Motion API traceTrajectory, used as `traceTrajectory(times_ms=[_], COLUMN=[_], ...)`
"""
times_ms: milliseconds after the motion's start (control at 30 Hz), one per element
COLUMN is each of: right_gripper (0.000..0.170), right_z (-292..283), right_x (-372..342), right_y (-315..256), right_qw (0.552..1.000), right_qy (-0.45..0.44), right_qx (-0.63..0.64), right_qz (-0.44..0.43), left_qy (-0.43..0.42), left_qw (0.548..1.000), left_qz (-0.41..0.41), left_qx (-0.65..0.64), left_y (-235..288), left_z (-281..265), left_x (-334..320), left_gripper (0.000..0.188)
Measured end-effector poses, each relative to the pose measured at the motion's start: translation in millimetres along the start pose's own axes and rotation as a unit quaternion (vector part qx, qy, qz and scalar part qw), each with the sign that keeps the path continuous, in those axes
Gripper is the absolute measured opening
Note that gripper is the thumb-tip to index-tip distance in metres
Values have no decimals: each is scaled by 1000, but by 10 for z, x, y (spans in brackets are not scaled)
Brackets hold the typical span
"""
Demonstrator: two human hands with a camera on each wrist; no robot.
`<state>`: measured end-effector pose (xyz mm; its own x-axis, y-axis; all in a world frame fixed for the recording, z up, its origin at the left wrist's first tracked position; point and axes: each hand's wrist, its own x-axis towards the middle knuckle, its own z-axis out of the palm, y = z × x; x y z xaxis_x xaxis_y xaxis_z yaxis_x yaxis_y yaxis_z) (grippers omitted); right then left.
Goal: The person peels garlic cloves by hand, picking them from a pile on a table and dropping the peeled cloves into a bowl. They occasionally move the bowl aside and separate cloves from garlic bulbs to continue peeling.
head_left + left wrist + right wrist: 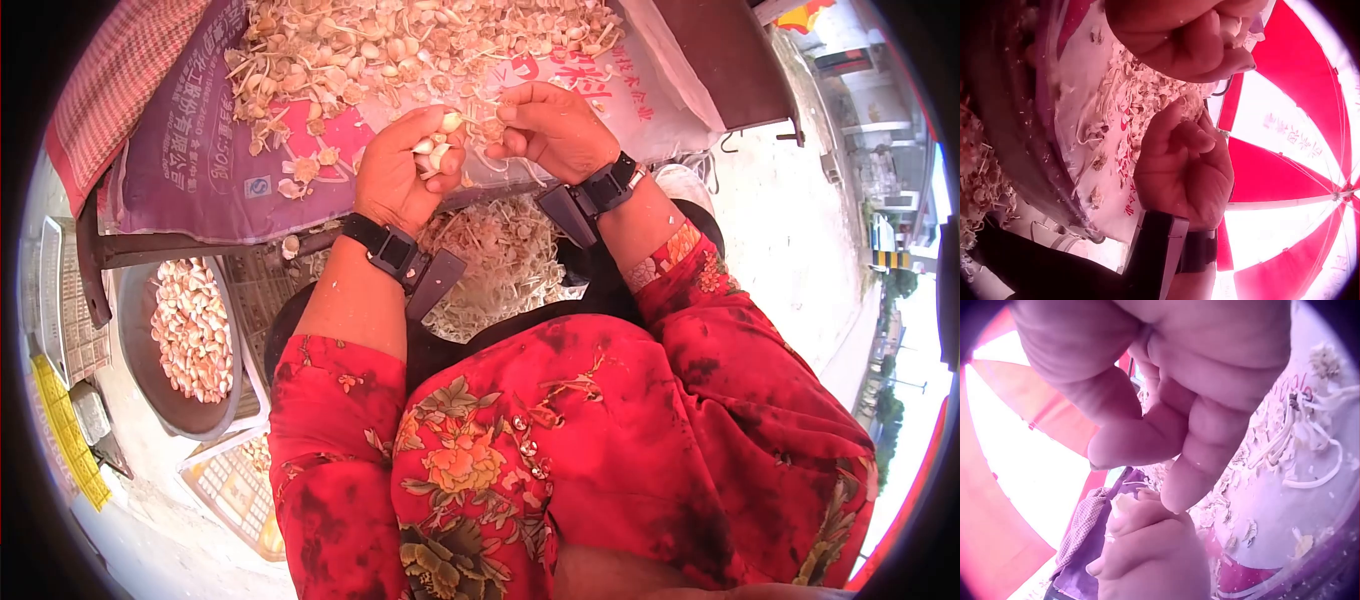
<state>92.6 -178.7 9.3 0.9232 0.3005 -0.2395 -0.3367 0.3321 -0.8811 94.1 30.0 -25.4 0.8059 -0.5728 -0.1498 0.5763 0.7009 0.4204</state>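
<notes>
My left hand (405,165) is held over the front edge of a sack-covered table, its fingers curled round several peeled garlic cloves (432,150). One clove pokes up beside the thumb tip. Just to its right, my right hand (555,130) has its fingers bent and its thumb close to the index finger. I cannot tell whether those fingertips pinch a scrap. Dry garlic skins and stems (490,125) lie right behind them. In the right wrist view, the right fingertips (1179,490) overlap the left hand (1154,550), where a pale clove (1122,505) shows.
A heap of garlic skins and cloves (380,50) covers the back of the printed purple sack (190,195). Below the edge, between the knees, sits a pile of peelings (495,260). A dark basin (135,345) of cloves stands at left, beside a plastic crate (225,485).
</notes>
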Motion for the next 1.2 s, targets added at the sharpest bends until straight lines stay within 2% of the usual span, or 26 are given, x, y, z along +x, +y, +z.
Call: traceTrajectory(times_ms=[33, 67, 133, 167, 267, 300, 400, 433, 467, 533, 567, 667, 800, 833, 933, 967, 1000, 1067, 1200], right_gripper=[14, 16, 18, 26, 26, 32, 37, 39, 38, 36, 30, 24, 22, 21, 23, 26, 26, 27, 29], right_z=[0, 14, 202, 59, -262, -264, -253, -240, -224, -73, -30, -83, -97, -214, -367, -385, -369, -354, -432], right_x=[-35, -94, -203, -96, 288, 415, 814, 912, 951, 917, 907, 837, 590, 574, 495, 452, 408, 326, 316], right_y=[-57, -123, -335, -244, -121, -174, -169, -144, -65, 94, 142, 263, 283, 350, 375, 351, 300, 227, 237], right_qw=[998, 983, 899, 864, 809, 775, 647, 692, 671, 626, 633, 635, 665, 645, 781, 854, 884, 929, 957], right_qy=[-39, -51, -67, -60, 36, 43, 60, 53, 65, 91, 83, 13, 7, 4, 45, 60, 82, 125, 110], right_qx=[-39, -169, -416, -499, -573, -612, -732, -709, -729, -765, -759, -758, -735, -730, -600, -507, -456, -346, -267], right_qz=[20, 53, 118, 46, -126, -151, -205, -122, -124, -124, -129, -150, -135, -226, -166, -97, -57, 23, 27], left_qy=[-10, 8, 45, 89, 97, 86, 74, 74, 73, 129, 157, 170, 166, 166, 169, 171, 174, 180, 174], left_qw=[1000, 1000, 999, 995, 995, 996, 997, 997, 997, 991, 987, 985, 986, 986, 985, 985, 984, 983, 983], left_qz=[1, 11, 30, 37, 35, 31, 18, 16, 13, 18, 20, 8, 16, 19, 22, 23, 22, 20, 21], left_qx=[-7, -4, -3, 14, -12, -14, -25, -28, -31, -10, 1, 13, 24, 22, 19, 18, 23, 33, 46], left_y=[21, 35, 81, 95, 144, 149, 151, 155, 160, 175, 181, 148, 129, 126, 111, 110, 106, 92, 98], left_z=[4, 26, 83, 117, 173, 149, 48, 55, 70, 162, 187, -20, -26, -35, -41, -43, -47, -59, -63], left_x=[-11, -37, -105, -133, -178, -160, -167, -158, -144, -155, -159, -108, -138, -140, -157, -159, -159, -157, -162], left_gripper=[20, 21, 23, 27, 32, 35, 41, 42, 43, 37, 34, 27, 21, 20, 19, 19, 19, 20, 19])
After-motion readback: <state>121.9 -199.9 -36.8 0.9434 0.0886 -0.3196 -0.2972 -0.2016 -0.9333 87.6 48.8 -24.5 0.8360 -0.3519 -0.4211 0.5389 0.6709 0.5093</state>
